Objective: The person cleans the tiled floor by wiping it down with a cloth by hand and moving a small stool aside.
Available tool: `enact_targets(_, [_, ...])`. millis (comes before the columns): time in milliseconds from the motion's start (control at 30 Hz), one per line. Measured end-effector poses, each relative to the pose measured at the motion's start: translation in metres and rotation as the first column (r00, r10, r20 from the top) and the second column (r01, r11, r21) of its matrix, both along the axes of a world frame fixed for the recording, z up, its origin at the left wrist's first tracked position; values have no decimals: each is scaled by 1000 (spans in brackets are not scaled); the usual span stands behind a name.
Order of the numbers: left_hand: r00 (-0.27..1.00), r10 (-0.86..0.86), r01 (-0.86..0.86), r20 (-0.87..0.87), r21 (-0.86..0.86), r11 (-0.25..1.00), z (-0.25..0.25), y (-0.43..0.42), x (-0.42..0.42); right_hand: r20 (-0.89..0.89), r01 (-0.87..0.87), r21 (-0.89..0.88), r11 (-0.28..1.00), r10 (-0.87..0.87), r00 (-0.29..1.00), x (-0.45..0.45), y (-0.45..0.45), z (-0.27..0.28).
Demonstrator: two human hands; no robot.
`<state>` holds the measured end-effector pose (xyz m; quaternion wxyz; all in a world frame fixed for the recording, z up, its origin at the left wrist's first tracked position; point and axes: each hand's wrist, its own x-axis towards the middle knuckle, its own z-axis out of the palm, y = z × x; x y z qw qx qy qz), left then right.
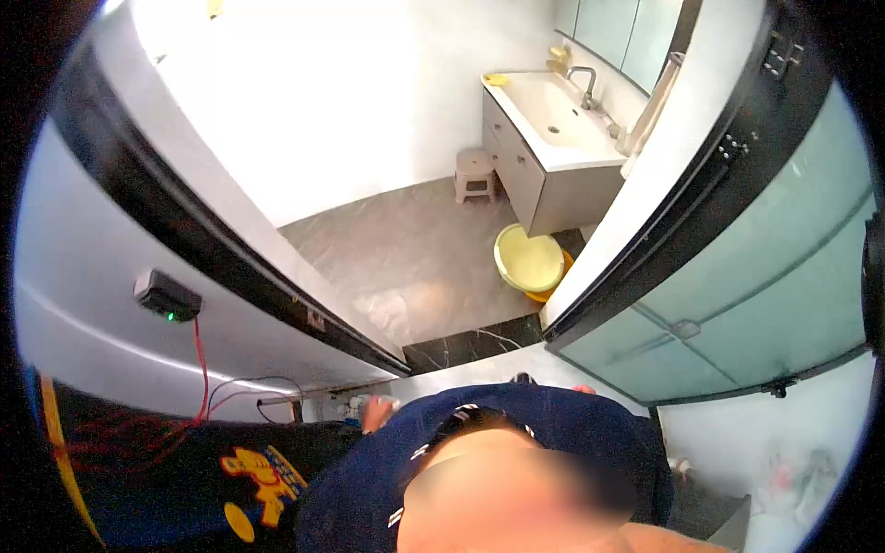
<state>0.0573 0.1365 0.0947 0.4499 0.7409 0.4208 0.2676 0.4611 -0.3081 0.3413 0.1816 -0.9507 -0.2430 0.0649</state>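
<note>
My left hand (376,413) shows in part at the left side of the dark navy clothing (572,424). It is small and blurred, close to a few small whitish items by the wall, and its grip does not show. Of my right hand (583,389) only a bit of skin appears past the clothing's top edge; the fingers are hidden. A large patch of bare skin, partly blurred, fills the bottom middle and covers what lies below.
Ahead, a dark-framed doorway with a black marble sill (479,343) opens onto a bathroom. Inside are a washbasin (553,106), a small stool (475,168) and a yellow-green tub (528,258). A frosted glass door (728,304) stands right; a socket adapter (168,297) with a red cable is left.
</note>
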Motion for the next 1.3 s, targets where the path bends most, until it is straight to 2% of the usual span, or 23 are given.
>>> enact_targets(67, [994,-45,47,103,-16,999,38,7,-4,-19,-1,18,1000,2,1000,-4,4,1])
enact_targets(167, [983,4,6,184,-54,999,113,-32,-24,-49,-26,72,997,29,998,-3,18,8])
enact_targets(233, [979,25,-14,203,-54,998,119,-56,-32,-71,-48,113,992,56,996,0,28,16])
enact_targets(333, [978,91,-77,189,-80,994,99,-77,-44,-130,-76,188,979,101,986,7,43,27])
enact_targets(433, [967,246,-229,73,-190,955,41,-104,-49,-224,-152,270,951,215,951,38,71,56])
enact_targets(500, [945,328,-318,-7,-264,910,13,-133,-42,-352,-148,372,916,286,891,72,89,83])
enact_targets(567, [920,389,-382,-48,-333,862,6,-165,-31,-494,-82,446,891,322,807,106,109,111])
enact_targets(600, [907,416,-408,-61,-363,838,5,-180,-22,-460,-144,420,896,347,817,120,123,127])
enact_targets(667, [883,468,-440,-37,-415,797,20,-201,-8,-146,-429,251,868,472,870,94,128,180])
enact_targets(733, [852,523,-460,17,-451,765,57,-206,-3,-268,-384,285,878,458,848,138,144,184])
enact_targets(800, [801,594,-475,65,-534,699,138,-229,6,-423,-302,210,930,365,830,194,182,208])
enact_targets(833, [790,611,-490,41,-556,671,131,-241,29,-504,-364,214,907,421,754,255,208,193])
enact_targets(900, [787,614,-471,56,-589,657,122,-241,60,-279,-474,201,857,514,811,149,234,244])
enact_targets(933, [804,594,-468,26,-588,659,126,-250,71,-154,-518,178,837,543,825,69,248,280])
enact_targets(1000, [842,539,-458,-30,-568,684,136,-257,80,-157,-564,223,795,601,784,92,279,257])
enact_targets(1033, [828,560,-470,-38,-594,653,72,-266,132,-160,-586,245,773,628,762,106,293,247])
enact_targets(1133, [886,420,-444,-197,-624,643,44,-276,161,-56,-665,-38,746,663,747,134,303,226])
enact_targets(1200, [900,395,-414,-183,-641,646,58,-279,150,-28,-676,-171,717,682,731,120,305,225])
enact_targets(1300, [909,408,-374,-90,-610,698,90,-267,132,-14,-649,-223,727,664,748,116,302,232])
